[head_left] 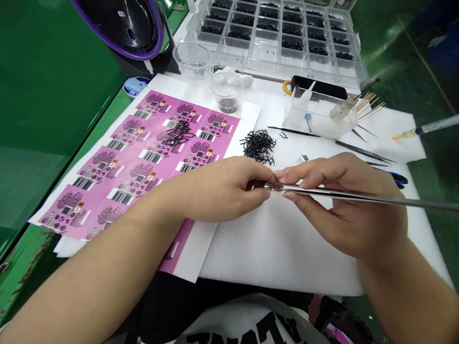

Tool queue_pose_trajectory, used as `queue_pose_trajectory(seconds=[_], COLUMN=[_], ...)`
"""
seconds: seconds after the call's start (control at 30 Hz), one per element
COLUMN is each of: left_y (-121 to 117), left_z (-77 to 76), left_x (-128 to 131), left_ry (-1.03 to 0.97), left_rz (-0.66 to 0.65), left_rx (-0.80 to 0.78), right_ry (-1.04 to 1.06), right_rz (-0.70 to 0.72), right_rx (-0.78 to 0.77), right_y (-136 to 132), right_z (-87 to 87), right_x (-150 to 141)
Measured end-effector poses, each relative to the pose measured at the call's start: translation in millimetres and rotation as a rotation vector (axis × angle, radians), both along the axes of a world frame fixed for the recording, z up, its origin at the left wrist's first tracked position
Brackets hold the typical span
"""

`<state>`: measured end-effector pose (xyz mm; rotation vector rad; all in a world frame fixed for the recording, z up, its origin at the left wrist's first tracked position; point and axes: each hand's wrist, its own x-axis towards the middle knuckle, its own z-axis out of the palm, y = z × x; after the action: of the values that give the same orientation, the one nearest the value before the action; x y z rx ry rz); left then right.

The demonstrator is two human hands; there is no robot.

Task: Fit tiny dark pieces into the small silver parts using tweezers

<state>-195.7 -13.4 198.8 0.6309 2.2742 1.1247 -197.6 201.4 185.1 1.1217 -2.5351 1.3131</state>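
Note:
My right hand (344,200) is closed on long metal tweezers (376,197), whose tips point left. The tips meet the pinched fingertips of my left hand (225,188), which is closed on something too small to make out. Both hands hover over a white foam mat (279,243). Just beyond my fingers lies a pile of small black bent parts (258,145). A sheet of pink printed labels (139,157) lies to the left, with a few black parts (179,131) on it.
A clear compartment box (283,33) of black parts stands at the back. Two clear cups (193,59) (226,93), a clear plastic tray (319,114), toothpicks (371,107), spare tweezers (362,150) and a syringe (426,128) lie around. A purple-rimmed lamp (125,26) is at top left.

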Motion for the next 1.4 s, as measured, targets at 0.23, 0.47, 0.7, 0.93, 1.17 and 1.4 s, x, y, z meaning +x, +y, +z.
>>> queue_pose_trajectory(seconds=[0.23, 0.47, 0.7, 0.93, 1.17, 1.4], left_y=[-1.4, -1.6, -3.3, -3.5, -3.8, -3.1], left_z=[2.1, 3.2, 8.8, 11.5, 4.3, 1.0], left_x=[-0.4, -0.2, -1.0, 0.7, 1.1, 0.8], left_ry=[-0.093, -0.070, -0.063, -0.055, 0.031, 0.035], left_rz=[0.058, 0.149, 0.134, 0.122, 0.104, 0.147], left_rx=[0.035, -0.005, -0.034, -0.081, -0.056, -0.031], right_ry=[-0.038, -0.263, -0.209, 0.017, 0.074, -0.046], right_rz=[0.004, -0.243, -0.324, -0.446, -0.472, -0.520], right_rx=[-0.063, -0.465, -0.610, 0.147, 0.539, 0.232], right_y=[-3.3, -2.1, 18.1, 20.6, 8.4, 6.9], right_z=[-0.3, 2.7, -4.5, -9.5, -22.7, -13.2], right_x=[2.1, -13.1, -40.9, -40.7, -43.3, -34.9])
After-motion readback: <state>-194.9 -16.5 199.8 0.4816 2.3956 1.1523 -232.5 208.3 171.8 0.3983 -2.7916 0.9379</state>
